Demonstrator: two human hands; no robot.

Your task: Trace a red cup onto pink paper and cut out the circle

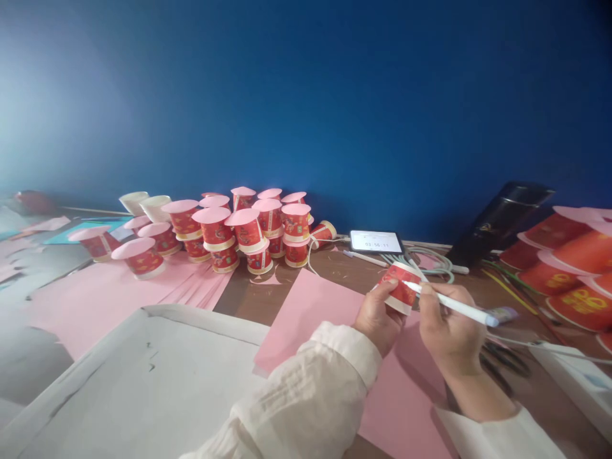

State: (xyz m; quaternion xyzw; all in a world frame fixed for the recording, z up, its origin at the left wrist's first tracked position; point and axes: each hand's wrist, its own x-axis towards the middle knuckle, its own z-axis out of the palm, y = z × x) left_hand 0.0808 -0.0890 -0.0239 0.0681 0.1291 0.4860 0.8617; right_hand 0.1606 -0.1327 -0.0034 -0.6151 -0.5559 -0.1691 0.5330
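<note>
My left hand (381, 319) is closed around a red paper cup (404, 296) with a pale rim, held tilted above the table. Between the fingers of my right hand (452, 328) is a white marker pen (461, 309), its tip at or very near the cup's side; contact is too fine to tell. Beneath both hands lies a sheet of pink paper (306, 319). Several red cups topped with pink paper discs (245, 218) stand stacked to the left, some two high. One red cup (325, 234) lies on its side beside that group.
A phone (376, 241) showing a timer leans near the blue wall, with cables (437, 260) beside it. A black bottle (502, 220) and more red cups (578, 299) are at the right. Scissors (507, 360) lie by my right wrist. A white tray (205, 322) fills the front left.
</note>
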